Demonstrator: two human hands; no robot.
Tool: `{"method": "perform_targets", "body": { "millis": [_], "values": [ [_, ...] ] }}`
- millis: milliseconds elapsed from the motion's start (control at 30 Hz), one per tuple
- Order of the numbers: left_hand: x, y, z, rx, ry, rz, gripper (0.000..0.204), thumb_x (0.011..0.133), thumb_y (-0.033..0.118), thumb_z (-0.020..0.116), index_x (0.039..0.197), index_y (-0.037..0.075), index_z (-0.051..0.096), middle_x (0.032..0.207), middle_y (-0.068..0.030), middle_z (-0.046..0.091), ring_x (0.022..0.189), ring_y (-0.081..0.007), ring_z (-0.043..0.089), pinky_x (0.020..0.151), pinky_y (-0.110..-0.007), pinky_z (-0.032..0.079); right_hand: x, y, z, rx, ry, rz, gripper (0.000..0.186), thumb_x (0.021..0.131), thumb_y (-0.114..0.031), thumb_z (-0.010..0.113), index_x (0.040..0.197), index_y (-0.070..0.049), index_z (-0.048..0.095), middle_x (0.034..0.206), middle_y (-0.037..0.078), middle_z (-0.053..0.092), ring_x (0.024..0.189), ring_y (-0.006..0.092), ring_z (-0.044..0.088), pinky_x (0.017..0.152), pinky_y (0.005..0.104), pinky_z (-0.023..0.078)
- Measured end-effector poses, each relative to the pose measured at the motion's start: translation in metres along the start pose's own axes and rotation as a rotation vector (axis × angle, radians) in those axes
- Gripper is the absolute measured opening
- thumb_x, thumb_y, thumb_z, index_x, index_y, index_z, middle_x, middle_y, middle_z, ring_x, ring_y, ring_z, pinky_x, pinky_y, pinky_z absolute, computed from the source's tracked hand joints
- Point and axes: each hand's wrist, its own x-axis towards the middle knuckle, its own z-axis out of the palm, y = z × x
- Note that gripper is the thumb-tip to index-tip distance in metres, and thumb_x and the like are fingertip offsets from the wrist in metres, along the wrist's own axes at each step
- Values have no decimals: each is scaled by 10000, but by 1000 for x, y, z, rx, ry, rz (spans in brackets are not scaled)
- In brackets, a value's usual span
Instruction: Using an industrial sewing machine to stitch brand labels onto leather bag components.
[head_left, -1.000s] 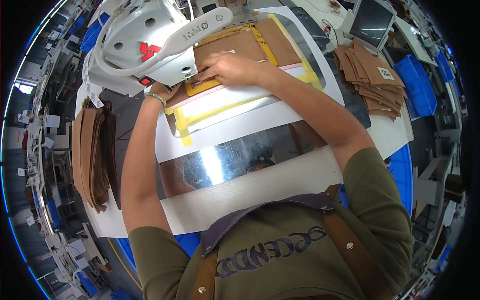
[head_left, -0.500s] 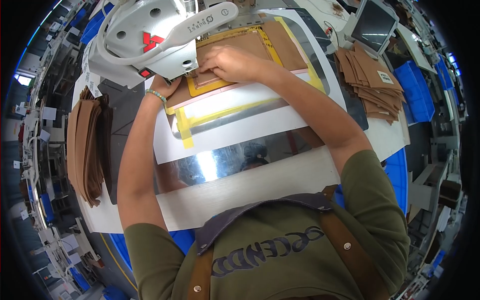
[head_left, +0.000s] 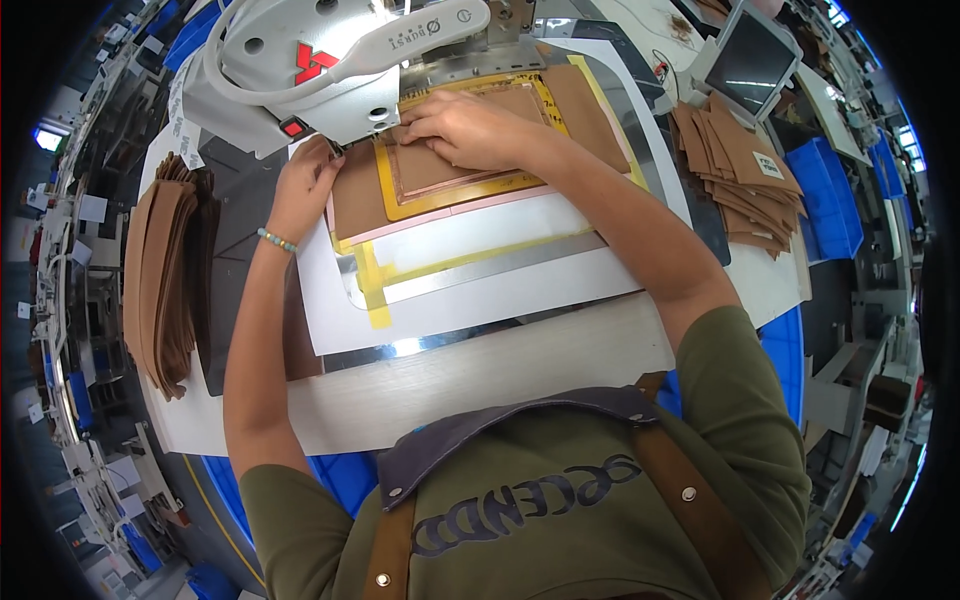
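At the front of a white sewing machine head (head_left: 300,75), my left hand (head_left: 303,192) has its thumb and fingertips drawn together in a pinch beside a small dark part. What lies between them, if anything, is too small to make out. My right hand (head_left: 468,132) rests with bent, slightly parted fingers on a brown panel (head_left: 515,105) inside a yellow frame (head_left: 408,208). Under the frame lie a larger brown piece (head_left: 355,200) and a clear template (head_left: 480,235) edged with yellow tape, over a white sheet (head_left: 480,298).
A stack of brown pieces (head_left: 160,280) stands at the left edge of the table. More brown pieces (head_left: 735,170) lie at the right, near a screen (head_left: 748,60) and a blue bin (head_left: 825,195). A shiny metal plate (head_left: 430,345) shows below the white sheet.
The template, frame and white sheet have slid toward me, covering more of the shiny plate. My left hand has come out from beside the machine head; my right hand stays on the panel.
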Motion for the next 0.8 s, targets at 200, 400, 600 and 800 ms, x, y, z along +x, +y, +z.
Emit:
{"method": "perform_targets", "body": {
  "millis": [200, 400, 600, 800],
  "values": [
    [-39, 33, -19, 14, -28, 34, 277, 1032, 131, 623, 1262, 28, 738, 1398, -175, 683, 1299, -348, 637, 1107, -412, 486, -7, -7, -4, 77, -41, -26, 349, 955, -24, 616, 1248, -92, 793, 1393, 65, 709, 1268, 296, 602, 1116, 422, 504],
    [-51, 56, -21, 5, -74, 56, 274, 1024, 94, 619, 1259, 28, 743, 1403, -146, 699, 1321, -319, 634, 1138, -405, 466, -13, -15, -6, 104, -74, -60, 341, 955, -41, 636, 1257, -82, 787, 1385, 75, 712, 1238, 302, 619, 1095, 416, 517],
    [-43, 91, -8, 5, -118, 126, 259, 1012, 84, 639, 1244, 20, 736, 1381, -127, 712, 1317, -329, 633, 1139, -422, 466, -44, -21, -58, 91, -102, 61, 298, 980, -76, 620, 1236, -59, 772, 1359, 87, 714, 1244, 313, 618, 1078, 406, 524],
    [-30, 114, 14, 106, -220, 247, 309, 1022, 90, 641, 1321, 40, 698, 1498, -114, 634, 1410, -336, 558, 1177, -448, 420, -120, 4, -79, -280, -94, 324, 313, 1004, -114, 608, 1286, -94, 744, 1348, 55, 714, 1280, 281, 614, 1071, 400, 530]
  ]
}}
